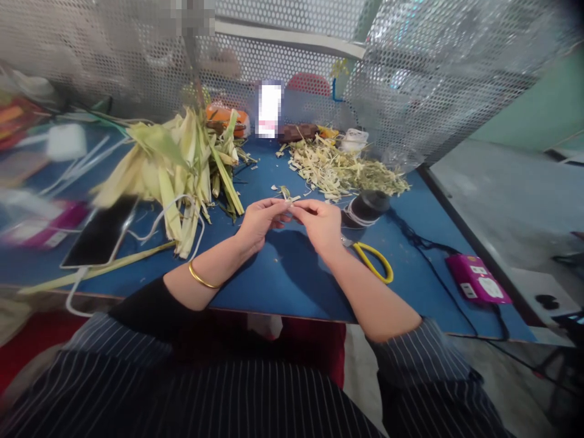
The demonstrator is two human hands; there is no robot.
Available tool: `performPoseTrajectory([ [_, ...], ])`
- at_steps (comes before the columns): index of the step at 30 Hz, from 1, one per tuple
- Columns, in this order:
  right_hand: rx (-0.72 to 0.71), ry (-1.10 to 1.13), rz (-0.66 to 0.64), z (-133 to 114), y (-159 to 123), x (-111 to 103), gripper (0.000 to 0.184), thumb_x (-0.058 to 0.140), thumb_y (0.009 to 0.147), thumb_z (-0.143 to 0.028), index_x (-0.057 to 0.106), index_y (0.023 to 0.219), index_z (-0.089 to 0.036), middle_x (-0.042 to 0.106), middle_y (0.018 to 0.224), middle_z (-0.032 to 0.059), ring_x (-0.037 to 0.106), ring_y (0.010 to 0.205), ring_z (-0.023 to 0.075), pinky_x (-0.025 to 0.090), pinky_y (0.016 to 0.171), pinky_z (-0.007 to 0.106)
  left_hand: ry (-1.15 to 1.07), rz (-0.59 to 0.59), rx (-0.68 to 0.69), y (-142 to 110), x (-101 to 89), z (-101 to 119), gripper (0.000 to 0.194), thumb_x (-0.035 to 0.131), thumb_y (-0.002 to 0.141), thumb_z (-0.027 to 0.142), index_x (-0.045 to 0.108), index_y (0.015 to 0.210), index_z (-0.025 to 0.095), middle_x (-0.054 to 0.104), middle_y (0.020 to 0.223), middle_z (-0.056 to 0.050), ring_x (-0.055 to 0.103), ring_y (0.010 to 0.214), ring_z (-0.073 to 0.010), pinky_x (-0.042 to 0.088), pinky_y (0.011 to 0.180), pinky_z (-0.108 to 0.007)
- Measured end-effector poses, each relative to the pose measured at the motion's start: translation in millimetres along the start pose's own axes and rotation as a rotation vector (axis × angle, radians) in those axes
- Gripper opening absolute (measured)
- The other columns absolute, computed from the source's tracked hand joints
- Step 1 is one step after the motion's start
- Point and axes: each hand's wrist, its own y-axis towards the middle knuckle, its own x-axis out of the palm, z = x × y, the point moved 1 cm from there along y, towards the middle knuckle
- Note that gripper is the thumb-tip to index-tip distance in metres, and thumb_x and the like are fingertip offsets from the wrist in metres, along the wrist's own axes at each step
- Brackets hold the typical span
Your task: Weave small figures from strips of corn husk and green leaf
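Note:
My left hand [261, 220] and my right hand [320, 224] meet above the blue table [283, 274], fingertips pinched together on a thin pale leaf strip [290, 205] held between them. Both hands are closed in a pinch. A gold bangle [201, 278] sits on my left wrist. A pile of long green-yellow palm leaves [182, 164] lies to the left of my hands. A heap of cut leaf scraps [340, 167] lies behind my right hand.
Yellow-handled scissors [376, 261] and a dark spool of thread [365, 208] lie right of my hands. A phone [98, 234] with a white cable rests at the left, a pink device [477, 278] with a black cord at the right. A perforated metal screen [410, 73] backs the table.

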Motion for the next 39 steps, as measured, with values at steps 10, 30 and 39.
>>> performPoseTrajectory([
  [10, -0.084, -0.077, 0.055, -10.5, -4.1, -1.0, 0.012, 0.064, 0.075, -0.027, 0.071, 0.078, -0.019, 0.071, 0.078, 0.0027, 0.060, 0.067, 0.0142, 0.048, 0.067, 0.029, 0.101, 0.073, 0.080, -1.6, 4.3, -2.6, 0.023, 0.071, 0.069, 0.033, 0.068, 0.076, 0.012, 0.068, 0.071, -0.004, 0.060, 0.056, -0.0089, 0.043, 0.052, -0.019],
  [30, 0.171, 0.342, 0.257, -0.7, 21.1, -27.5, 0.014, 0.060, 0.075, -0.032, 0.058, 0.075, -0.018, 0.062, 0.068, -0.0005, 0.063, 0.071, 0.0157, 0.049, 0.066, 0.029, 1.533, -0.090, 0.827, 14.7, 19.2, 35.8, 0.025, 0.052, 0.078, 0.010, 0.069, 0.095, 0.018, 0.070, 0.101, -0.008, 0.058, 0.102, -0.0221, 0.040, 0.094, -0.038],
  [39, 0.505, 0.376, -0.006, 18.8, 21.2, -7.8, 0.013, 0.060, 0.075, -0.023, 0.053, 0.067, -0.017, 0.065, 0.070, 0.0014, 0.063, 0.063, 0.0113, 0.050, 0.059, 0.024, 1.199, -0.178, 0.644, 54.1, 9.6, 30.4, 0.026, 0.059, 0.065, 0.004, 0.061, 0.047, 0.022, 0.057, 0.052, -0.001, 0.058, 0.087, -0.0184, 0.023, 0.107, -0.039],
])
